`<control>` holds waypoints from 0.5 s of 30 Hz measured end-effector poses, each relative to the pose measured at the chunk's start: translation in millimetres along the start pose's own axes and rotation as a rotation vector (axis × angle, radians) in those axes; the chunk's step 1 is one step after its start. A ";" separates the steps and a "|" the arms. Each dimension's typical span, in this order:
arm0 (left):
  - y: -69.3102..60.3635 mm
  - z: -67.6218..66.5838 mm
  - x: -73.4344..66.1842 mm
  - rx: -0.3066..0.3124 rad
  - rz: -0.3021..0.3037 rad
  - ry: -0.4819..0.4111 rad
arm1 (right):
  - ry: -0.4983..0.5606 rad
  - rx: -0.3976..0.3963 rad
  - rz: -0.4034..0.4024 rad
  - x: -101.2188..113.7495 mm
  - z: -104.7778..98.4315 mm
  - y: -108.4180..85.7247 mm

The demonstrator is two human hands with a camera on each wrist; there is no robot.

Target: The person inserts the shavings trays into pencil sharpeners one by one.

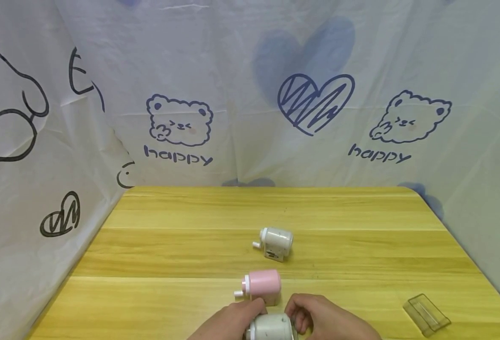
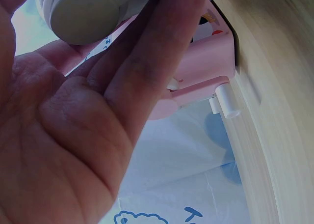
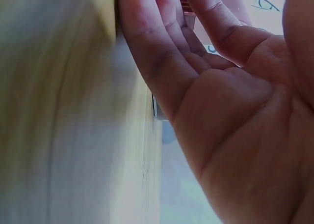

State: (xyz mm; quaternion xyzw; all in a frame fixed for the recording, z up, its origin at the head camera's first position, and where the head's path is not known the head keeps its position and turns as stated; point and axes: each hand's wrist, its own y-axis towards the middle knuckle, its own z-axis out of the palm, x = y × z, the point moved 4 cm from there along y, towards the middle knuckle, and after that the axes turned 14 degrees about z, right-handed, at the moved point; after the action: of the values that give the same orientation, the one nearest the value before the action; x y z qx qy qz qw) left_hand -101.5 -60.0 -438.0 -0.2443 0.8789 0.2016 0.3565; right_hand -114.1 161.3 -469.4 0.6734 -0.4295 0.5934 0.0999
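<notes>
Near the table's front edge my left hand (image 1: 233,322) grips a white crank pencil sharpener (image 1: 272,327), which is cut off by the head view's lower border. Curled fingers of my right hand (image 1: 328,320) hold the sharpener's right end; the fingertips are partly hidden. Just beyond stands a pink pencil sharpener (image 1: 264,283), its white crank pointing left. In the left wrist view the held sharpener's round grey part (image 2: 86,18) shows above the palm, with the pink sharpener (image 2: 206,62) behind the fingers.
Farther back on the wooden table (image 1: 169,255) stands a second white pencil sharpener (image 1: 279,240), crank to the left. A clear plastic shavings drawer (image 1: 426,314) lies at the right. White cloth (image 1: 241,71) with drawings hangs behind and at the sides.
</notes>
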 end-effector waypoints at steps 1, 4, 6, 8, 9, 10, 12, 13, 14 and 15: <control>-0.1 0.1 0.1 0.000 0.003 0.003 | -0.001 -0.002 0.001 0.1 0.0 0.1; -0.2 0.3 0.4 0.000 0.004 0.009 | -0.006 -0.012 0.007 0.5 0.3 0.3; -0.3 0.6 0.6 -0.001 0.002 0.012 | -0.009 -0.017 0.007 0.8 0.4 0.5; -0.2 0.6 0.8 -0.003 -0.001 0.014 | -0.012 -0.021 0.003 1.0 0.4 0.7; -0.2 0.5 0.9 -0.004 -0.003 0.013 | -0.012 -0.023 0.002 1.0 0.4 0.7; -0.2 0.5 0.9 -0.006 -0.004 0.014 | -0.013 -0.023 0.000 1.0 0.4 0.7; -0.2 0.5 1.0 -0.008 -0.004 0.017 | -0.012 -0.025 -0.001 1.1 0.6 0.7; -0.3 0.4 1.0 -0.009 -0.004 0.016 | -0.011 -0.026 0.000 1.2 0.7 0.7; -0.3 0.5 1.0 -0.009 -0.004 0.016 | -0.011 -0.027 0.001 1.4 0.8 0.8; -0.4 0.4 1.0 -0.009 -0.004 0.016 | -0.010 -0.028 0.002 1.6 0.9 0.9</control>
State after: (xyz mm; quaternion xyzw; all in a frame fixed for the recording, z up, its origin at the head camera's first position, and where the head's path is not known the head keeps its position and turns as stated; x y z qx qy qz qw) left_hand -101.7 -60.3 -439.0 -0.2494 0.8802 0.2029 0.3490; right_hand -114.2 159.5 -468.6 0.6746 -0.4388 0.5840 0.1066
